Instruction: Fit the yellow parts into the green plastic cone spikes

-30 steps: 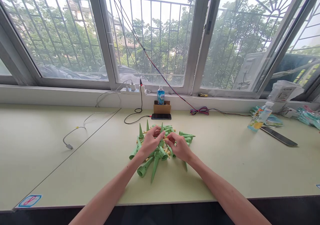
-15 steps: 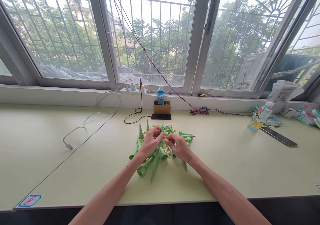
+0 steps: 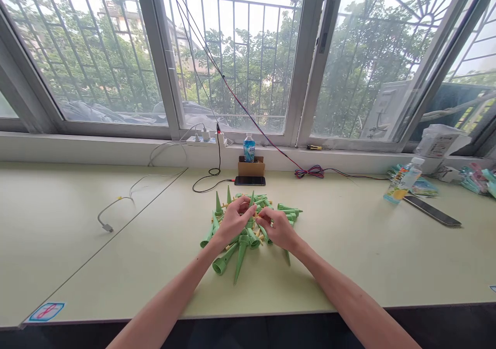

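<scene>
My left hand [image 3: 235, 218] is closed around a green plastic watering spike [image 3: 252, 199], its pointed tip sticking up past the fingers. Pressed against the side of that spike is my right hand [image 3: 276, 228], thumb and fingertips pinching a small yellow valve peg [image 3: 256, 215]. Fingers partly cover where peg and spike meet, so how deep the peg sits cannot be seen. Under and around both hands lies a pile of green spikes [image 3: 242, 251] with hollow round caps, several on their sides and some standing point up. Loose yellow pegs [image 3: 261, 237] are scattered among them.
Behind the pile are a black phone [image 3: 250, 181], a small cardboard box [image 3: 251, 168] and a blue bottle [image 3: 249, 148]. Cables [image 3: 310, 171] run along the back. At right stand a juice bottle [image 3: 403, 182] and a second phone [image 3: 432, 212]. A white cable [image 3: 106, 227] lies left.
</scene>
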Tool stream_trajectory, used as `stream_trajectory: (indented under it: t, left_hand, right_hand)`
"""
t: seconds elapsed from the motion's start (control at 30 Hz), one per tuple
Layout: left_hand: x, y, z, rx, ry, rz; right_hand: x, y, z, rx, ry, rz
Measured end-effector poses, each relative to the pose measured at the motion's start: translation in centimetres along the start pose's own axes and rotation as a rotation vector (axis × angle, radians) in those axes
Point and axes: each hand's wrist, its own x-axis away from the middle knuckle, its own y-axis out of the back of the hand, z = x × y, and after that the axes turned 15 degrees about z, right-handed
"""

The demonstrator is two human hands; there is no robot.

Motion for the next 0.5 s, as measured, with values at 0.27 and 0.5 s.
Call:
stream_trajectory:
  t: [0.27,0.5]
  left_hand:
    - [0.03,0.00,-0.01,0.024,0.009,0.012]
    - [0.08,0.03,-0.45,0.003,-0.009,0.020]
  right_hand:
    - [0.05,-0.07,-0.12,0.011,-0.004,0.003]
    - [0.01,-0.04,-0.18,0.027,-0.007,0.012]
